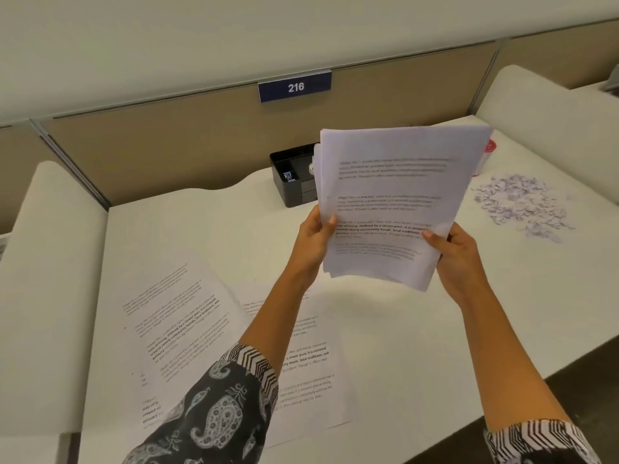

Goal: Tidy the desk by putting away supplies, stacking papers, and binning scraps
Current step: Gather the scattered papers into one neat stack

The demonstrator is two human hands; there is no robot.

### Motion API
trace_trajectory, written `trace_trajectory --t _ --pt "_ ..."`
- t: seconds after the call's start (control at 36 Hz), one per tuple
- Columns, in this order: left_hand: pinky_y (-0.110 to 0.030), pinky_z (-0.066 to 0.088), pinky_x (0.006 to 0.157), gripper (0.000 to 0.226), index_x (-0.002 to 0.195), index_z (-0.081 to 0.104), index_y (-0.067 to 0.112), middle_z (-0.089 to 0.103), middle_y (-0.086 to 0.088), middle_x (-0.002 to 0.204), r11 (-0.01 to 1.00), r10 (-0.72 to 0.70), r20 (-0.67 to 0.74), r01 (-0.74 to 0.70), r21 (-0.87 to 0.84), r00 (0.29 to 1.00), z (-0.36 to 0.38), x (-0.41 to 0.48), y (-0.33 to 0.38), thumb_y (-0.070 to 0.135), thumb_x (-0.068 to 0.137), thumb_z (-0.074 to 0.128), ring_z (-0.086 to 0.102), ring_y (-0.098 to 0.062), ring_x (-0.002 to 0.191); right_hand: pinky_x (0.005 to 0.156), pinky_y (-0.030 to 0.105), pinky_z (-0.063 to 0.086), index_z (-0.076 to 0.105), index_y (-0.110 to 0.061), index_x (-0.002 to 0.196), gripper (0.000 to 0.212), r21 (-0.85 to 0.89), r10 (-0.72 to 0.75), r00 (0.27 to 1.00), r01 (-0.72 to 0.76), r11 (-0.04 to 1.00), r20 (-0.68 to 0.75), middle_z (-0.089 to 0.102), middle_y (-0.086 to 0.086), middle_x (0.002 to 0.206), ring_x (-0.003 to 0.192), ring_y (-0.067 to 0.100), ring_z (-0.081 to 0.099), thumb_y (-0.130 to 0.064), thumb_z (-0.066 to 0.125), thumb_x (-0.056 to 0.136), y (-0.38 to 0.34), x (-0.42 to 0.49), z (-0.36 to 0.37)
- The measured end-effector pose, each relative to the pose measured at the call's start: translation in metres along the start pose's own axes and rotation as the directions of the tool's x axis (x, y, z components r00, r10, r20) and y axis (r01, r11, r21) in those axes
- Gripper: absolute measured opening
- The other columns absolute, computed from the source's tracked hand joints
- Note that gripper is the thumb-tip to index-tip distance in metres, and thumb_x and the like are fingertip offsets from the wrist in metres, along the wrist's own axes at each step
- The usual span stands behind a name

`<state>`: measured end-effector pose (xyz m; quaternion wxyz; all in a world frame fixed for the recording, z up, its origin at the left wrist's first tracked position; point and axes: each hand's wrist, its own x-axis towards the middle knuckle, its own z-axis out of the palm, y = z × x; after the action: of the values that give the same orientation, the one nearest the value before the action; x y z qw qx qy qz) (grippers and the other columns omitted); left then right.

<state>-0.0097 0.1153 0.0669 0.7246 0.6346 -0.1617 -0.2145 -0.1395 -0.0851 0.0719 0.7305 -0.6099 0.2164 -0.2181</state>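
A stack of printed papers [395, 202] is held up above the white desk [385, 329], tilted toward me. My left hand [313, 241] grips its lower left edge, thumb on the front page. My right hand [457, 256] grips the lower right corner, thumb on the front too. Several loose printed sheets [187, 329] lie overlapping on the desk at the near left, partly under my left arm. A pile of small paper scraps [522, 204] lies on the desk at the right. A black organiser tray [293, 177] stands at the back, partly hidden by the stack.
A beige partition with a blue "216" sign [295, 87] closes off the back. Low white side panels [50, 269] border the desk left and right. A red-and-white object [488, 149] peeks out behind the stack. The desk's front edge runs along the lower right.
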Motion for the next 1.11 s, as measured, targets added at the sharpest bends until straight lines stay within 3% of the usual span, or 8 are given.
trace_trajectory --t 0.22,0.31,0.42,0.5,0.67,0.81,0.97,1.11 --pt "-0.046 0.054 0.093 0.04 0.133 0.05 0.021 0.063 -0.001 0.124 0.992 -0.062 0.062 0.055 0.112 0.996 0.007 -0.01 -0.018 0.029 0.095 0.059 0.063 -0.022 0.11 0.082 0.033 0.053 0.058 -0.01 0.126 0.043 -0.045 0.056 0.998 -0.056 0.997 0.009 0.068 0.004 0.114 0.108 0.027 0.063 0.006 0.053 0.086 0.017 -0.004 -0.026" --pt "-0.046 0.052 0.096 0.033 0.13 0.048 0.021 0.062 0.001 0.124 0.977 -0.092 0.079 0.074 0.198 0.993 0.012 -0.011 -0.032 0.027 0.098 0.054 0.06 -0.021 0.111 0.086 0.039 0.051 0.059 -0.008 0.123 0.046 -0.078 0.105 0.994 -0.105 0.991 0.0 0.067 0.01 0.116 0.109 0.033 0.061 0.01 0.049 0.082 0.031 -0.007 -0.029" --pt "-0.027 0.051 0.089 0.035 0.138 0.046 0.022 0.059 0.0 0.127 0.967 -0.07 0.087 0.046 0.251 0.994 0.02 -0.012 -0.045 0.02 0.103 0.042 0.057 -0.019 0.114 0.09 0.039 0.049 0.061 -0.014 0.114 0.042 -0.09 0.154 0.988 -0.156 0.984 -0.022 0.067 0.01 0.113 0.108 0.03 0.061 0.009 0.045 0.083 0.042 -0.012 -0.023" --pt "-0.016 0.052 0.079 0.033 0.135 0.049 0.019 0.06 -0.001 0.124 0.96 -0.055 0.046 0.04 0.276 0.997 0.025 -0.008 -0.05 0.019 0.104 0.038 0.058 -0.016 0.109 0.09 0.038 0.048 0.058 -0.011 0.121 0.042 -0.084 0.154 0.988 -0.156 0.984 -0.035 0.067 0.008 0.112 0.108 0.028 0.061 0.008 0.046 0.085 0.044 -0.012 -0.021" --pt "-0.042 0.056 0.09 0.03 0.13 0.053 0.015 0.065 -0.002 0.118 0.956 -0.056 -0.071 0.074 0.282 0.996 0.028 0.001 -0.046 0.022 0.102 0.043 0.063 -0.021 0.104 0.082 0.025 0.054 0.058 -0.012 0.128 0.036 -0.138 0.082 0.996 -0.084 0.987 -0.016 0.068 -0.002 0.116 0.102 0.013 0.067 -0.004 0.052 0.094 0.033 -0.009 -0.02" --pt "-0.043 0.053 0.093 0.032 0.134 0.046 0.016 0.059 -0.004 0.127 0.974 -0.092 -0.129 0.116 0.196 0.987 0.026 0.002 -0.038 0.022 0.102 0.044 0.059 -0.023 0.112 0.077 0.024 0.055 0.058 -0.015 0.128 0.036 -0.133 0.049 0.999 -0.047 0.99 0.008 0.069 -0.003 0.115 0.101 0.014 0.068 -0.006 0.054 0.094 0.022 -0.008 -0.012" --pt "-0.033 0.048 0.088 0.021 0.122 0.044 0.022 0.053 -0.001 0.126 0.97 -0.176 -0.22 0.208 0.129 0.959 0.01 -0.003 -0.037 0.017 0.102 0.041 0.053 -0.021 0.114 0.088 0.043 0.054 0.055 -0.017 0.13 0.041 -0.072 0.14 0.977 -0.13 0.989 0.158 0.067 0.005 0.121 0.107 0.027 0.066 -0.004 0.055 0.09 0.013 -0.007 0.003" --pt "-0.034 0.046 0.092 0.032 0.133 0.042 0.016 0.052 -0.002 0.128 0.959 -0.235 -0.276 0.269 0.089 0.932 -0.009 -0.011 -0.038 0.014 0.102 0.041 0.052 -0.02 0.113 0.082 0.034 0.057 0.057 -0.015 0.126 0.04 -0.068 0.214 0.945 -0.204 0.977 0.245 0.068 0.006 0.118 0.105 0.026 0.067 0.0 0.051 0.089 0.012 -0.012 0.021"
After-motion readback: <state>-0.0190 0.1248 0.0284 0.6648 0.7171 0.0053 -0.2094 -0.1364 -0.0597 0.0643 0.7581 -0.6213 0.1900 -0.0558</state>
